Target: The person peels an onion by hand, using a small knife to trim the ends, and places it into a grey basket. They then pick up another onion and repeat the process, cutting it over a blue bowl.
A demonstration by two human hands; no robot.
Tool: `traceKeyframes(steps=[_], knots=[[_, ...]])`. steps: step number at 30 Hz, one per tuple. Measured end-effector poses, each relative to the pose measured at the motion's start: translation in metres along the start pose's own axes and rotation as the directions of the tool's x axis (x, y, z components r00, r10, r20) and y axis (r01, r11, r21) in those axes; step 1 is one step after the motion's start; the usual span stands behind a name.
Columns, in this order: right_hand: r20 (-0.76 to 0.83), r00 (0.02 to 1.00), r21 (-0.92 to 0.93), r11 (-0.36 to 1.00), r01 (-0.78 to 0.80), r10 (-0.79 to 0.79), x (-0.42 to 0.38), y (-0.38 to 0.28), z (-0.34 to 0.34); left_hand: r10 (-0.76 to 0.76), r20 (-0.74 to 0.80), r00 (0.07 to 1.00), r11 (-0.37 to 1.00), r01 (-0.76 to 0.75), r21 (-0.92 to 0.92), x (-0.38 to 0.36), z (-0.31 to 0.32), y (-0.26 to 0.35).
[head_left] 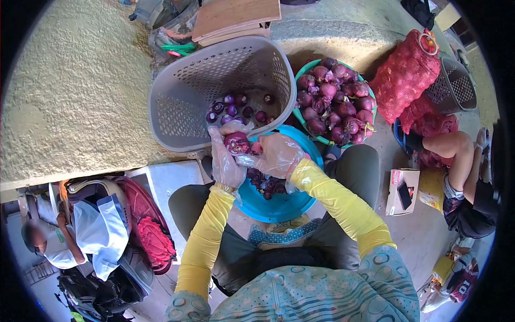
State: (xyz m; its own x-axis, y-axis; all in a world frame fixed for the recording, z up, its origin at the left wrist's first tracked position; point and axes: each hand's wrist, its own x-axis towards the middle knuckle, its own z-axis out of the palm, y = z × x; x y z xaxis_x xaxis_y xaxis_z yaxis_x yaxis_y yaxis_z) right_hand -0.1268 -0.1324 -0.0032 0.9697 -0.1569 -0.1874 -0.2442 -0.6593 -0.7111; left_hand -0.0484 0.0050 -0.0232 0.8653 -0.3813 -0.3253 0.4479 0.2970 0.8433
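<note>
My left hand [227, 163], in a clear plastic glove, is closed around a red onion [236, 143]. The gloved right hand [279, 154] is curled against the onion's right side; whatever its fingers hold is hidden. Below both hands, a blue basin [276, 214] contains dark onion peelings [266, 185]. Just beyond the left hand stands a grey perforated basket [174, 110], with several trimmed purple onions [232, 110] on its bottom. To its right, a green basin [300, 119] is heaped with unpeeled red onions [335, 99].
A red mesh sack [406, 75] of onions leans at the right, beside another grey basket [456, 86]. A phone [404, 195] lies on a cardboard box [394, 208] near a seated person's leg [453, 153]. Wooden boards [236, 19] lie behind the large basket. Another person [61, 241] is at far left.
</note>
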Motion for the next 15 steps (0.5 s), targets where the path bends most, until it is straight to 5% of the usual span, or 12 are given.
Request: traceKeyframes(steps=[3,6,8,11,15], knots=[[0.059,0.997,0.01,0.999,-0.05,0.049,0.001,-0.004,-0.002,-0.068,0.0,0.998,0.996,0.068,-0.052,0.001,-0.001,0.002],[0.109,0.991,0.053,0.995,-0.082,0.076,0.003,-0.008,-0.002,0.152,0.06,0.987,0.985,-0.156,0.072,0.007,-0.007,-0.002],[0.112,0.991,0.023,0.997,-0.072,0.069,0.004,-0.008,-0.002,0.129,-0.033,0.991,0.983,-0.132,-0.125,0.007,-0.002,-0.001],[0.168,0.982,0.028,0.995,-0.095,0.089,0.005,-0.011,-0.004,0.047,-0.044,0.998,0.983,-0.054,-0.178,0.003,0.002,0.007],[0.139,0.988,0.079,0.994,-0.074,0.062,0.004,-0.004,-0.001,0.207,0.09,0.974,0.978,-0.205,-0.04,0.002,0.0,0.003]])
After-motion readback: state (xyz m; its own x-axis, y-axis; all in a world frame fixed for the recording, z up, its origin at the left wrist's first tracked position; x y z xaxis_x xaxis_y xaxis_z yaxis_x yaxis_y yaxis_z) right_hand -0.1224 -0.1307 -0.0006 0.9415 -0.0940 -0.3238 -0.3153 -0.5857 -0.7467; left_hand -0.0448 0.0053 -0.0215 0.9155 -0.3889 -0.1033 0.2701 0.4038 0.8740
